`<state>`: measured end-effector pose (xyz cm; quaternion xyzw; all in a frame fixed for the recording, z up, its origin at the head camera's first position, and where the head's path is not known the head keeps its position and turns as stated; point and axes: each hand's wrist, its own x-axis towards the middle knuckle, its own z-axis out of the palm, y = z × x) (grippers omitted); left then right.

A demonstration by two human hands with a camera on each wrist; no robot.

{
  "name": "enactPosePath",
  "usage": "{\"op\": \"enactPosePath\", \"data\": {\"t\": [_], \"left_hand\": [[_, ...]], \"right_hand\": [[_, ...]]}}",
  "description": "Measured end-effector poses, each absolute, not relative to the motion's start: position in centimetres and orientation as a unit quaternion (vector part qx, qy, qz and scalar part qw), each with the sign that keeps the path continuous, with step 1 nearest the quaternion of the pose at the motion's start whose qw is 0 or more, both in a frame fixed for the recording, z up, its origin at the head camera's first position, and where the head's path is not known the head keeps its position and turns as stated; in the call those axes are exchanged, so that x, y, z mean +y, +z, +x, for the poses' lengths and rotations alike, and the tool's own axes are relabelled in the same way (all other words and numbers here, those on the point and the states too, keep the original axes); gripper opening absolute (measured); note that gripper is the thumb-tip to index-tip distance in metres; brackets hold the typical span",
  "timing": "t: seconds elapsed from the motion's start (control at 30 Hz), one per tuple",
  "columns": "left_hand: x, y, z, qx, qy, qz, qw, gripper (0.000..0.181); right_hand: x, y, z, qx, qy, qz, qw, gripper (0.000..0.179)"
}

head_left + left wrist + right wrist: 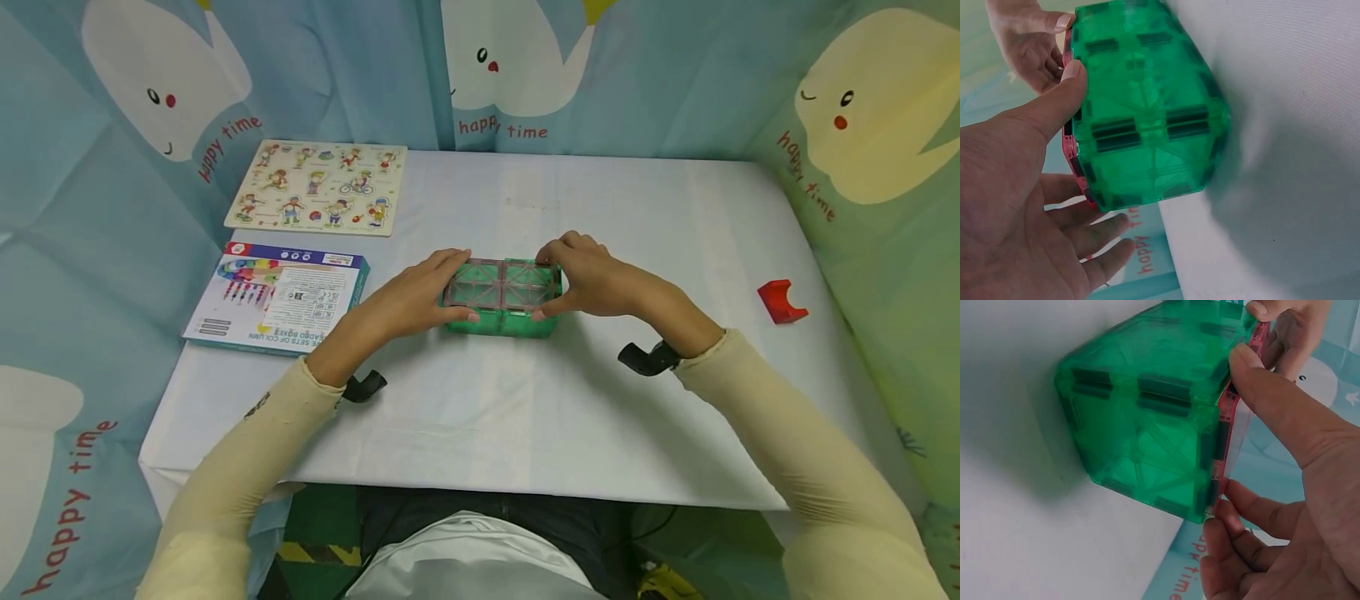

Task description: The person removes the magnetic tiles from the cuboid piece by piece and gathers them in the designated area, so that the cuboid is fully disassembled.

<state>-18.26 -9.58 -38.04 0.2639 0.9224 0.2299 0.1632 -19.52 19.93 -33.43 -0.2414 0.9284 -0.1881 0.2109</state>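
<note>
A box of see-through green magnetic tiles stands on the table in front of me. Pinkish-red magnetic tiles lie across its top, side by side. My left hand grips the box's left end at the top, thumb on the near edge and fingers toward the far edge. At the opposite end my right hand holds the top the same way. In the right wrist view its thumb presses the upper edge where the red tile meets the green wall.
A wooden picture board lies at the back left, with a flat boxed toy in front of it. Far to the right sits a red block with a curved notch. Printed curtains surround the white table.
</note>
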Motion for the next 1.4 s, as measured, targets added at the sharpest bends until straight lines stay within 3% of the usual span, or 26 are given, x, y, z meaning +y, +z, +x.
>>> {"op": "enactPosePath", "data": {"t": [0.77, 1.4], "left_hand": [[-9.5, -38.3, -18.2, 0.923, 0.236, 0.257, 0.162, 0.098], [-9.4, -38.2, -18.3, 0.92, 0.242, 0.258, 0.169, 0.097]], "right_hand": [[19.2, -33.1, -19.5, 0.93, -0.179, -0.234, 0.219, 0.077], [20.1, -32.4, -17.3, 0.94, -0.202, -0.237, 0.14, 0.072]]}}
